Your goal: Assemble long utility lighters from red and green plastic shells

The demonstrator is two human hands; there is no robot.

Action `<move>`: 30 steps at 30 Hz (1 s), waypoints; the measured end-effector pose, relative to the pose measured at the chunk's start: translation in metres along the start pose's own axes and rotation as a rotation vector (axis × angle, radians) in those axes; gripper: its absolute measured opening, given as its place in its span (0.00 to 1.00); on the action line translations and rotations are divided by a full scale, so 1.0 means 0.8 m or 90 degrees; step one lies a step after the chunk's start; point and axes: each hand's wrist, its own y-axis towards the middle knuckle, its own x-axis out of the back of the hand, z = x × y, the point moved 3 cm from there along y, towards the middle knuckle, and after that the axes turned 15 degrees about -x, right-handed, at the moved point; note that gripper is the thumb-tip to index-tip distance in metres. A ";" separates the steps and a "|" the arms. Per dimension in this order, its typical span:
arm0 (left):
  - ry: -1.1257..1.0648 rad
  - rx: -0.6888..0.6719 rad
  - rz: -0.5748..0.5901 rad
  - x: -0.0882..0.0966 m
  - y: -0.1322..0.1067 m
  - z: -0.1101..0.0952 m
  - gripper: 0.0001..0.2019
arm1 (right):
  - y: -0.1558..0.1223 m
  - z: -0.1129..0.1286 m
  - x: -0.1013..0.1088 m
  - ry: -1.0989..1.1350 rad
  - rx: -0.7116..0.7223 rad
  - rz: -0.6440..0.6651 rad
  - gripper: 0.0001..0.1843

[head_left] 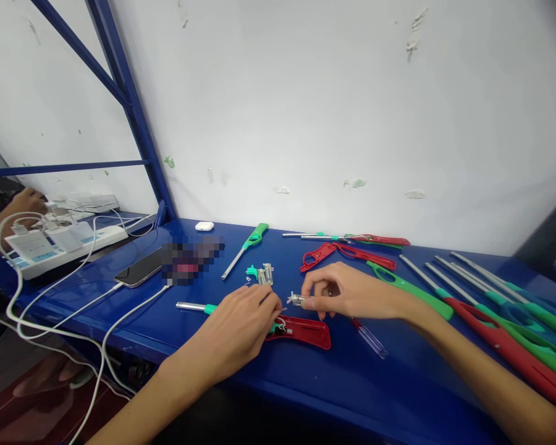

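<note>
My left hand rests on the blue bench, fingers pinched over the near end of an opened red lighter shell with a metal tube sticking out to the left. My right hand pinches a small clear and metal valve part just above that shell. A clear plastic tube lies under my right wrist. Small green and metal parts lie just beyond my left hand.
Several long green and red lighters lie at the right, others at the back. A green lighter, a phone on a white cable, an earbud case and a power strip sit left. Another person's hand is far left.
</note>
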 end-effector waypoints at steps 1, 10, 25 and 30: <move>-0.046 0.025 -0.031 0.001 -0.001 0.002 0.07 | 0.001 -0.001 0.000 -0.005 -0.001 0.003 0.19; -0.266 0.136 -0.164 -0.007 0.000 0.009 0.06 | 0.004 -0.004 -0.005 -0.042 0.004 0.009 0.10; -0.279 0.121 -0.202 -0.012 0.001 0.009 0.06 | 0.003 -0.007 -0.002 -0.035 0.001 0.012 0.12; -0.278 0.116 -0.204 -0.011 0.002 0.008 0.06 | 0.003 -0.007 -0.002 -0.048 -0.001 0.003 0.11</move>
